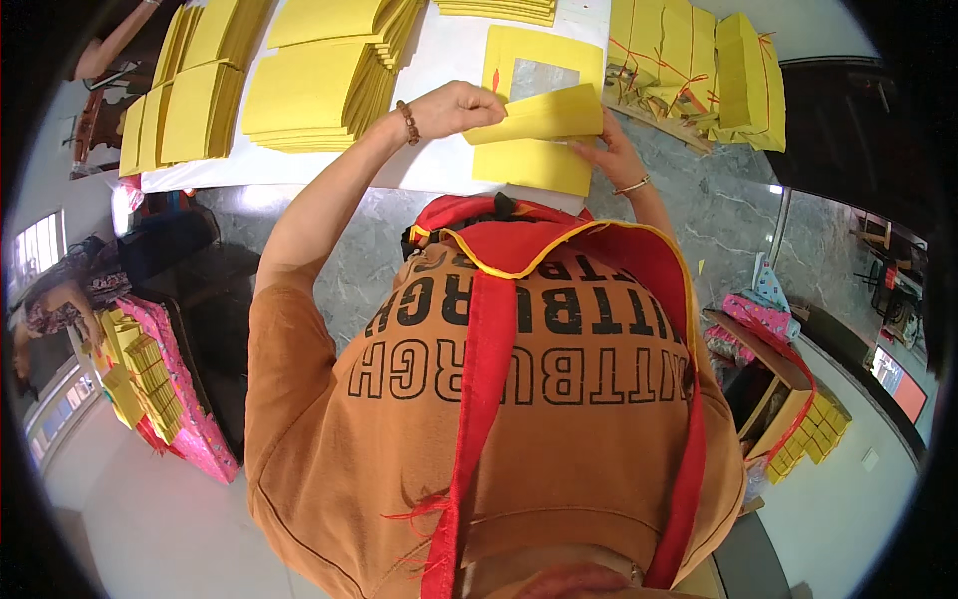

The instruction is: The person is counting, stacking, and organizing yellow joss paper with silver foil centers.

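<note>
Holding a folded yellow sheet over the white table, near its front right corner, and slanting it slightly toward two o'clock. Pinching its nine-o'clock end between thumb and curled fingers of the left hand, and wearing a beaded bracelet on that wrist. Touching its end around three to four o'clock with the right hand, spreading thumb and fingers there and hiding part of them behind the paper; cannot tell about any firm grip. Wearing a thin bracelet on that wrist. Covering the middle of some flat yellow paper, showing at twelve and six o'clock, and leaving a grey rectangular patch visible at twelve. Having thick stacks of yellow paper at nine o'clock, and yellow bundles with red string between two and three, beyond the table's edge. Wearing a red apron over a brown shirt at six. Having more yellow packets beside pink patterned cloth at eight, near another person's arm, and further yellow blocks between four and five.
</note>
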Action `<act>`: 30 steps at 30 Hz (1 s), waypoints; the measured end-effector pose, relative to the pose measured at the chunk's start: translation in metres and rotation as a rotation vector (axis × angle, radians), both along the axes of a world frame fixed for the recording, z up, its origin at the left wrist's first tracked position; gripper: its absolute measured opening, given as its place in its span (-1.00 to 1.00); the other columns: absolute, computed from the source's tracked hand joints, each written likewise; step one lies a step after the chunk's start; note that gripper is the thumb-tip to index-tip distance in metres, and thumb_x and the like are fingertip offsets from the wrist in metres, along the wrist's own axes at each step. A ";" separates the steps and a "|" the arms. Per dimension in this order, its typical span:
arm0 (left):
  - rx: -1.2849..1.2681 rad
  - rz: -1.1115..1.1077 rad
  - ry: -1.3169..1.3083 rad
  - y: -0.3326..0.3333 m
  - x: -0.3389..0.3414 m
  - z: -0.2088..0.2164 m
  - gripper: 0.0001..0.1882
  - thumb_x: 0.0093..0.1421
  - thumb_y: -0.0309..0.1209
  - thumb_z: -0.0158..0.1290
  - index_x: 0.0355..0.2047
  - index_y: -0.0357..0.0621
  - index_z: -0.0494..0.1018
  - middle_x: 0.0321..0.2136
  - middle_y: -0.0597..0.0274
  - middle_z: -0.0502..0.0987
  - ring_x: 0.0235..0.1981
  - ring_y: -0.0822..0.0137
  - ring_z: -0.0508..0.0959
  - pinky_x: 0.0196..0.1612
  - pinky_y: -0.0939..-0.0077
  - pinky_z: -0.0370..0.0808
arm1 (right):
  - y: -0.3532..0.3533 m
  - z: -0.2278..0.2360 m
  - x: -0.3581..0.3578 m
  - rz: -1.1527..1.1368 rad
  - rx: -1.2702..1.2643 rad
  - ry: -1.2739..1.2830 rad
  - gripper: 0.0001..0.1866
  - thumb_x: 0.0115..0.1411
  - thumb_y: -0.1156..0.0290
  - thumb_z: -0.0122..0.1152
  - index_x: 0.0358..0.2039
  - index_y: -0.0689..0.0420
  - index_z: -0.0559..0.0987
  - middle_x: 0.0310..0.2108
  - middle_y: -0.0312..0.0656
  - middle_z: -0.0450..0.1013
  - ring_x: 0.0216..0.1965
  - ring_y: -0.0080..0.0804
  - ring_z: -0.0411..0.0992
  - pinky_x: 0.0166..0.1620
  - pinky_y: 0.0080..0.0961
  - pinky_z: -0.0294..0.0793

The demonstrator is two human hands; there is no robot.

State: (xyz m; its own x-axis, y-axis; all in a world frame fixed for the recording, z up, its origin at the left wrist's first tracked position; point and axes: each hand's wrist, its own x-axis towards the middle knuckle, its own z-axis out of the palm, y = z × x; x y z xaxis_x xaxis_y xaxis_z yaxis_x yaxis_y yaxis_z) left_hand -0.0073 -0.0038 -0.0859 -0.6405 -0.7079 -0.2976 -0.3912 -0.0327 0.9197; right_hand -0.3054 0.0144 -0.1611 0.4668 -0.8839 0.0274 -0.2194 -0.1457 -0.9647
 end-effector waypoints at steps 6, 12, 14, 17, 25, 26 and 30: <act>-0.070 -0.014 0.041 -0.002 -0.001 0.001 -0.77 0.13 -0.30 -0.04 -0.33 -0.21 0.45 -0.53 0.42 0.41 -0.49 0.61 0.31 -0.43 0.69 0.28 | 0.001 -0.003 0.001 -0.033 0.032 -0.065 -0.57 0.08 0.36 0.12 0.00 0.08 0.37 0.14 -0.14 0.12 0.21 -0.27 -0.03 0.18 -0.40 -0.03; -0.647 -0.091 -0.077 0.020 -0.021 0.027 -0.56 0.03 -0.54 -0.03 -0.04 0.07 0.33 -0.06 0.15 0.32 -0.47 0.41 0.41 -0.44 0.57 0.38 | 0.000 -0.004 0.000 -0.027 -0.044 0.032 -0.64 0.13 0.37 0.05 -0.03 0.08 0.39 0.10 -0.26 0.22 0.20 -0.28 -0.02 0.20 -0.39 -0.05; -0.771 -0.160 -0.151 0.027 -0.024 0.028 -0.43 -0.03 -0.63 -0.04 0.02 0.16 0.29 0.07 0.10 0.23 -0.45 0.33 0.44 -0.42 0.53 0.43 | 0.000 -0.004 0.001 -0.028 -0.049 0.035 -0.65 0.13 0.37 0.05 -0.03 0.08 0.39 0.08 -0.29 0.23 0.20 -0.27 -0.02 0.20 -0.39 -0.05; -0.929 -0.297 -0.339 0.035 -0.028 0.025 -0.35 -0.12 -0.64 0.01 0.03 0.21 0.29 0.13 0.08 0.12 -0.36 0.23 0.50 -0.40 0.50 0.48 | 0.001 -0.001 0.003 -0.031 -0.048 0.020 -0.65 0.12 0.38 0.05 -0.04 0.08 0.40 0.08 -0.31 0.25 0.20 -0.26 -0.03 0.20 -0.38 -0.05; -0.958 -0.312 -0.583 0.064 -0.028 0.001 -0.24 -0.22 -0.29 0.22 0.06 0.08 0.21 0.02 0.18 0.23 -0.04 0.20 0.30 -0.07 0.35 0.31 | 0.001 0.006 0.004 0.008 -0.240 0.125 -0.67 0.09 0.40 0.09 -0.09 0.07 0.43 0.08 -0.32 0.25 0.21 -0.23 -0.04 0.20 -0.36 -0.04; -0.956 -0.311 -0.583 0.062 -0.028 0.000 -0.24 -0.22 -0.29 0.22 0.06 0.08 0.21 0.02 0.18 0.23 -0.04 0.20 0.30 -0.07 0.35 0.31 | 0.002 0.006 0.004 -0.003 -0.225 0.139 -0.68 0.09 0.39 0.10 -0.10 0.07 0.43 0.08 -0.32 0.25 0.21 -0.22 -0.03 0.20 -0.36 -0.04; -0.906 -0.359 -0.489 0.053 -0.024 -0.001 -0.29 -0.23 -0.30 0.23 0.02 0.07 0.25 -0.05 0.18 0.29 -0.05 0.17 0.30 -0.05 0.32 0.30 | 0.001 0.002 0.003 -0.014 -0.216 0.122 -0.68 0.09 0.39 0.10 -0.10 0.06 0.42 0.08 -0.33 0.25 0.20 -0.22 -0.02 0.20 -0.35 -0.04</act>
State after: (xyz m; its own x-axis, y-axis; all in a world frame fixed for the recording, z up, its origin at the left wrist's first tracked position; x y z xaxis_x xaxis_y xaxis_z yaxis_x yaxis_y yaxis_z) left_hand -0.0311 0.0496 -0.0865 -0.8079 -0.5880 -0.0390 -0.5728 0.7679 0.2867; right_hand -0.3021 0.0155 -0.1586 0.4662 -0.8700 0.1603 -0.3359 -0.3417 -0.8777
